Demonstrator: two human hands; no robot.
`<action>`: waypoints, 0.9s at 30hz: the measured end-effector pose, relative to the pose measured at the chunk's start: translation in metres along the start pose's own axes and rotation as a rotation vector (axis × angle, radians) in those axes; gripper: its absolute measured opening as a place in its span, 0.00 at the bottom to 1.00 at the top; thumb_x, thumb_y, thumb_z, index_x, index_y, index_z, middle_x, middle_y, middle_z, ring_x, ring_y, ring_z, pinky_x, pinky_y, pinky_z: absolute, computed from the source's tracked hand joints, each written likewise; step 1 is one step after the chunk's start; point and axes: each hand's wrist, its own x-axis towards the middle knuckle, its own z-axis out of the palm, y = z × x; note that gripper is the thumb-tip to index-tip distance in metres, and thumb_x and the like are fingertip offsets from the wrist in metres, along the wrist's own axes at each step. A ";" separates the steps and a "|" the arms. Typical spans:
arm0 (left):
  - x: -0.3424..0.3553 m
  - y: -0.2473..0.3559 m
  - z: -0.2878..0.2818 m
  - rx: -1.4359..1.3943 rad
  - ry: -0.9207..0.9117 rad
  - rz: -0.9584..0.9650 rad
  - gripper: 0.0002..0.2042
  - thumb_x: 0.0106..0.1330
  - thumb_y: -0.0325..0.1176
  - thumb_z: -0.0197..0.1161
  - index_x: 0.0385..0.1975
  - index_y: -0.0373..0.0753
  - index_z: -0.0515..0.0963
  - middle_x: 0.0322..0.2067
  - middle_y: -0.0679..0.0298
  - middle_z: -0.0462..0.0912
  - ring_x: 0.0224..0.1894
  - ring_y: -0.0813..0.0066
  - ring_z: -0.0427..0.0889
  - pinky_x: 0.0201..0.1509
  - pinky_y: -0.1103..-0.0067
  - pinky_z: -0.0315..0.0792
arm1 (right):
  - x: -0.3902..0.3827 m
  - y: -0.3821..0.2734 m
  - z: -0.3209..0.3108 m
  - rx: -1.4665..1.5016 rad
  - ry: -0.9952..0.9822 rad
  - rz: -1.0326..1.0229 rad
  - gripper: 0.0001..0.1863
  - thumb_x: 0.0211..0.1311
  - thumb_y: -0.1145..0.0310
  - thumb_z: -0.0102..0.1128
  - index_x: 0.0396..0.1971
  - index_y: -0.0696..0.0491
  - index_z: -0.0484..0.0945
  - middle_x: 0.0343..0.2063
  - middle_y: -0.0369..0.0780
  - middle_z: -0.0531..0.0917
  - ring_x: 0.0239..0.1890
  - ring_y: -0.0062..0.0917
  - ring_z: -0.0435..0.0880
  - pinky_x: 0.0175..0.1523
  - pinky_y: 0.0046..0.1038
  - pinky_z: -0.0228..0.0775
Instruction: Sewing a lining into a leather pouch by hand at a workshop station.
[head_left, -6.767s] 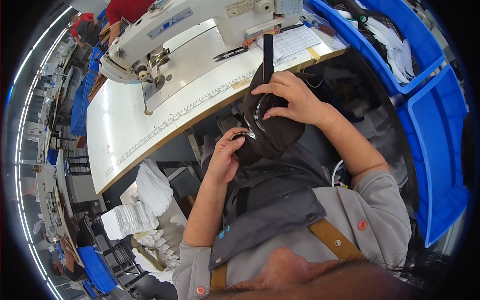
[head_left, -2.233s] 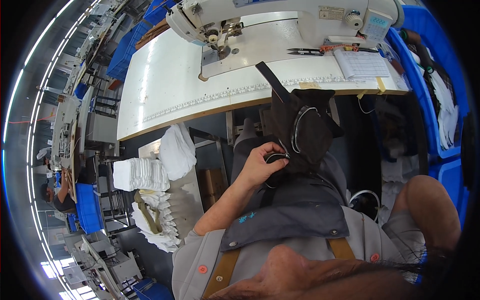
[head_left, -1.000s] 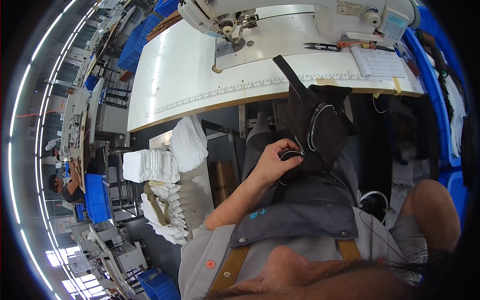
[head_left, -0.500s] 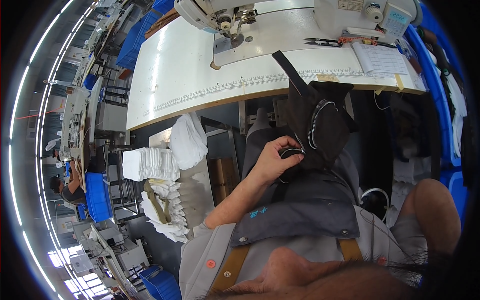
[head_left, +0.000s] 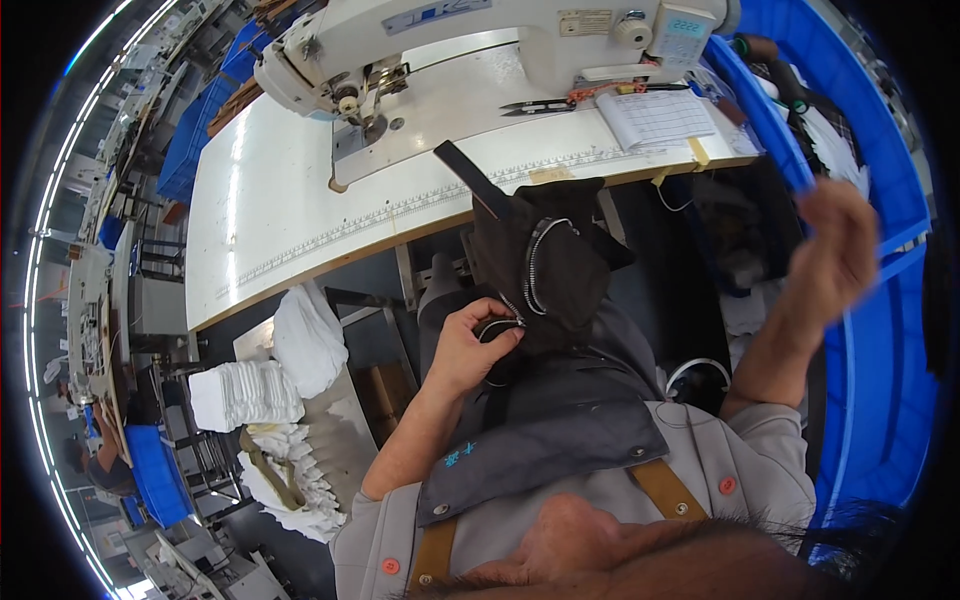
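On lap, one black zippered bag (head_left: pixel 545 270), left hand (head_left: pixel 470 345) gripping, right hand (head_left: pixel 835 255) raised.

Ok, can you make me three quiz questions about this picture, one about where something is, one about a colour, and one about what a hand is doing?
1. Where do the scissors lie?
A. On the white table by the sewing machine
B. In the blue bin
C. On the floor

2. What colour is the bin on the person's right?
A. Red
B. Blue
C. Green

3. What is the left hand doing?
A. Hanging free
B. Resting on the table
C. Gripping the black zippered piece

Answers: 1 A, they rest on the table below the sewing machine. 2 B, its walls are bright blue. 3 C, its fingers pinch the fabric's lower edge, while the right hand is raised and blurred.
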 end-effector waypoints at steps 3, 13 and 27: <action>-0.010 0.002 -0.004 0.119 0.074 0.026 0.08 0.57 0.26 0.69 0.33 0.34 0.78 0.29 0.71 0.81 0.32 0.87 0.76 0.38 0.86 0.70 | -0.010 0.057 0.039 -0.259 -0.461 0.039 0.04 0.60 0.78 0.63 0.35 0.59 0.82 0.33 0.39 0.80 0.34 0.21 0.79 0.38 0.22 0.70; -0.013 0.015 -0.004 0.167 -0.023 0.039 0.12 0.56 0.25 0.69 0.39 0.35 0.77 0.30 0.71 0.81 0.34 0.88 0.76 0.39 0.87 0.70 | -0.032 0.119 0.078 -0.277 -0.660 0.168 0.05 0.61 0.74 0.64 0.36 0.56 0.82 0.27 0.38 0.79 0.27 0.26 0.77 0.32 0.25 0.67; -0.012 0.005 -0.009 -0.084 -0.024 -0.104 0.12 0.58 0.21 0.65 0.42 0.33 0.79 0.36 0.69 0.82 0.37 0.85 0.78 0.44 0.87 0.71 | -0.142 -0.015 0.060 0.118 -0.828 0.216 0.06 0.50 0.75 0.71 0.29 0.54 0.82 0.26 0.37 0.81 0.28 0.29 0.81 0.32 0.28 0.72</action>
